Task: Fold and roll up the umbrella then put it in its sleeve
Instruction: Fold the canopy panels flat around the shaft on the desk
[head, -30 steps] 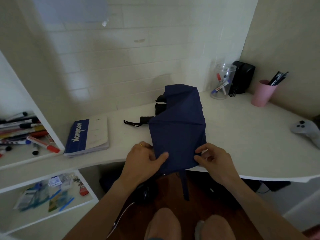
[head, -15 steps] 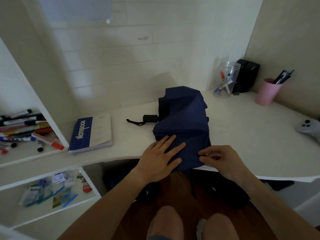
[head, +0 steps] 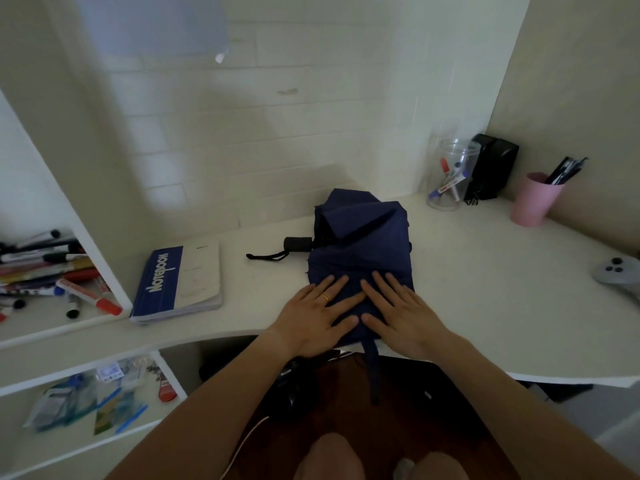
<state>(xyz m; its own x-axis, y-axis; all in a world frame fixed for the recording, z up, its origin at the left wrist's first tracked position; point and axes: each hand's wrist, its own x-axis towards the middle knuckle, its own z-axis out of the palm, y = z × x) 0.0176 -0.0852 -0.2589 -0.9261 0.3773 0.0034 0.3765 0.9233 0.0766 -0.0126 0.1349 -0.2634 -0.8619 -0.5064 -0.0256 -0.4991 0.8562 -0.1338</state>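
Two bare forearms reach up from the lower frame onto the white bench (head: 485, 271). Centre frame, the navy umbrella (head: 363, 244) lies folded on it. Left of it, a blue book (head: 176, 282) reads "NOTEBOOK". Left hand (head: 313, 322) and right hand (head: 403, 315) press flat, fingers spread, on the fabric's near edge.

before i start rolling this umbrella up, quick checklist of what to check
1. Both hands flat on the fabric: ok. Left hand and right hand press palm-down on the near end of the umbrella.
2. Canopy flattened: not ok. The far end is bunched into raised folds.
3. Closure strap free: ok, it hangs off the desk edge.
4. Handle clear: ok, it sticks out left with its wrist loop.
5. Room to roll: ok, the notebook lies apart to the left.
6. Sleeve within reach: cannot tell, none visible.
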